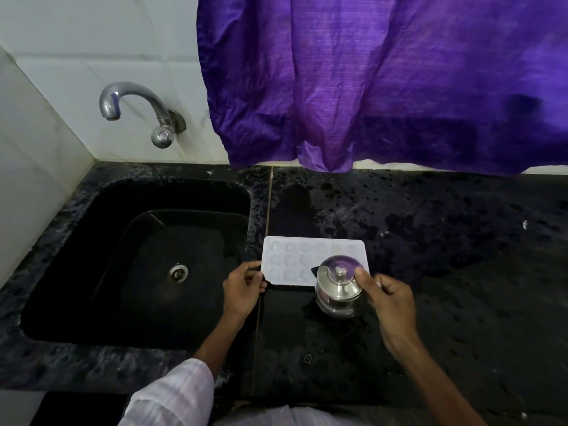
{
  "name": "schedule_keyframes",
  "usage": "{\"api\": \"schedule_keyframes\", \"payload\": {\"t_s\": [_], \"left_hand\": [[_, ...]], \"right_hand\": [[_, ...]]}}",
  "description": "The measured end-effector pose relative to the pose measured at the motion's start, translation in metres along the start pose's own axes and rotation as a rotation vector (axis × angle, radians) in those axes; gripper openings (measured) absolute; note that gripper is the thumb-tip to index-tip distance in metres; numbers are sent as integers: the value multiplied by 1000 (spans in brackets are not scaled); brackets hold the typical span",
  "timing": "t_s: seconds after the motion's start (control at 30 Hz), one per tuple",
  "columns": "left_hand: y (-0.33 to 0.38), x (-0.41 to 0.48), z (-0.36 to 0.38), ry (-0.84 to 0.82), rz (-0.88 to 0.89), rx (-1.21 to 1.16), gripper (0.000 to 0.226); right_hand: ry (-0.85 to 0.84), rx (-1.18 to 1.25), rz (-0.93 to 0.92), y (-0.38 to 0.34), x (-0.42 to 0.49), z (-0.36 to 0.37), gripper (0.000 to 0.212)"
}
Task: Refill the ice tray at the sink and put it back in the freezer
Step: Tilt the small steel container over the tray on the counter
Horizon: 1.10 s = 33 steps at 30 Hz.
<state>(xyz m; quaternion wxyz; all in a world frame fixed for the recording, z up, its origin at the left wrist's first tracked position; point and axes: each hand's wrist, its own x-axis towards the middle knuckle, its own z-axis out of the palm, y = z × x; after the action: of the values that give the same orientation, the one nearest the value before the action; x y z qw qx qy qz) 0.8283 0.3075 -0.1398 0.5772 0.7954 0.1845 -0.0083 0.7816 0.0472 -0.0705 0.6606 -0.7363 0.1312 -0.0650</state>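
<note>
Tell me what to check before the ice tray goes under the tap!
1. Grip: the left hand holds the ice tray by its left edge, ok.
2. Way clear: not ok, the steel pot overlaps the tray's right front corner, with the right hand at it.
3. Water: not ok, the tap shows no stream.
4. Tray cells empty: cannot tell, too pale.
5. Cloth: ok, the purple curtain hangs right of the tap.
</note>
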Motion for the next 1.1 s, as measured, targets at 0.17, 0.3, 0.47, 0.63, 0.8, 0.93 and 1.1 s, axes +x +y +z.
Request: {"api": "schedule_keyframes", "payload": {"t_s": [0.17, 0.3, 0.47, 0.63, 0.8, 0.93, 1.1], "left_hand": [[-1, -2, -3, -3, 0, -6, 21], [-2, -4, -8, -3, -3, -10, 22], [-6, -4, -13, -12, -7, -19, 21], [-7, -4, -16, -22, -18, -17, 21], [-6, -2, -18, -29, -21, -22, 21], [-5, 0, -17, -32, -22, -14, 21], [-3, 6, -15, -6, -28, -16, 19]], "right_hand": [[-50, 46, 35, 27, -33, 21, 57], [-106, 44, 38, 41, -47, 35, 58], [-157, 47, 6, 47, -53, 48, 60], [-140, 65, 31, 53, -55, 55, 65], [-144, 99, 53, 54, -51, 56, 67], [-160, 105, 52, 49, -51, 53, 54], [-152, 76, 12, 47, -47, 42, 41]]}}
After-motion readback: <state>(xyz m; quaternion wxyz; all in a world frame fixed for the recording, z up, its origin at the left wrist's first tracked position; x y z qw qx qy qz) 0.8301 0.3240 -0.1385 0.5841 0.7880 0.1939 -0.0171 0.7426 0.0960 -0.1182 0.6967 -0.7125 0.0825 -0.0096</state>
